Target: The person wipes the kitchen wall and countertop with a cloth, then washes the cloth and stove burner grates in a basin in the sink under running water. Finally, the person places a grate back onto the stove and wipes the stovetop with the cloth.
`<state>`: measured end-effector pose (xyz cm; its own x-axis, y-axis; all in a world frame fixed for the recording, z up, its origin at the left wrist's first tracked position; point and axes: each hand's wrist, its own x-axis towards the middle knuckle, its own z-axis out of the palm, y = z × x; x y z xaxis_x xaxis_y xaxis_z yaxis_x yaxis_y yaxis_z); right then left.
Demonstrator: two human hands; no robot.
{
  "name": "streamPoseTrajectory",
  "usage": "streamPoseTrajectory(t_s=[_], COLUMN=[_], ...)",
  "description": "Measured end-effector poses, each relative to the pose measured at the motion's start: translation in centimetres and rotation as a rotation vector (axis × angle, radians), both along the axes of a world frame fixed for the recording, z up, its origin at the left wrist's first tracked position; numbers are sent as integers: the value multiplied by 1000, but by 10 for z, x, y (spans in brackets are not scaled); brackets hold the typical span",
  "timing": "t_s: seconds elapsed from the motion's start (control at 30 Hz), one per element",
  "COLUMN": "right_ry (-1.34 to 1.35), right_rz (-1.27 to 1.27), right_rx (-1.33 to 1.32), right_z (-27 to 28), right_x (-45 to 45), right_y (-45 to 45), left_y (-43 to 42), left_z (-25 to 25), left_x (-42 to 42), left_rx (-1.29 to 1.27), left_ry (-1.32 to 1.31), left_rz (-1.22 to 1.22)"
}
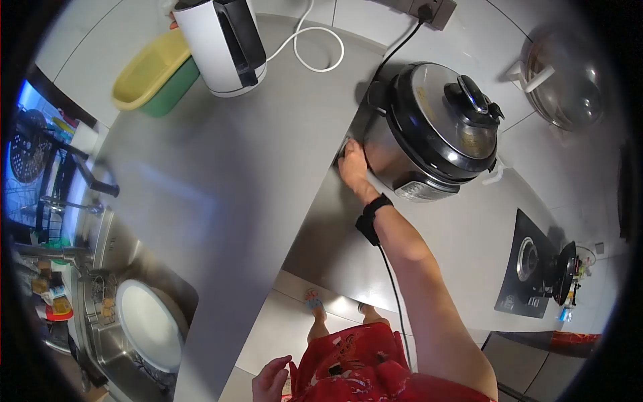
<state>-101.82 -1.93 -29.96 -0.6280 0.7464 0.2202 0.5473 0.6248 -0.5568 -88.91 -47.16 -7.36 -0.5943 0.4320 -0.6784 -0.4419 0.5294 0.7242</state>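
Here at the surface, the pressure cooker stands against the tiled wall, below the socket strip, and its upright axis slants across the view, base toward the left, lid toward the right. The control panel faces down the view, to the person's side! The lid's dark handle runs long from upper left to lower right. And the right hand is in at the cooker's lower left side, fingers bent around the near edge there; whether they grip it or only touch, I cannot tell. A black band circles that wrist. Down low, the left hand hangs by the red clothing, open, fingers loosely bent. Over left, well apart, the white kettle stands beside a yellow tub.
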Motion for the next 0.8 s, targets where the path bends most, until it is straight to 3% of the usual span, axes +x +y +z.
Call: streamPoseTrajectory(t_s=[0.1, 0.3, 0.4, 0.8], right_ry=[154, 104, 31, -158], right_rz=[113, 313, 436, 710], right_rx=[259, 207, 27, 120], right_z=[-14, -13, 6, 26], right_x=[21, 58, 80, 141], right_y=[-32, -96, -133, -214], left_y=[7, 11, 12, -29], left_z=[6, 1, 8, -13], left_x=[-1, 4, 10, 23], left_rx=[-14, 81, 79, 59], left_ry=[-18, 151, 151, 342], left_rz=[-36, -158, -182, -277])
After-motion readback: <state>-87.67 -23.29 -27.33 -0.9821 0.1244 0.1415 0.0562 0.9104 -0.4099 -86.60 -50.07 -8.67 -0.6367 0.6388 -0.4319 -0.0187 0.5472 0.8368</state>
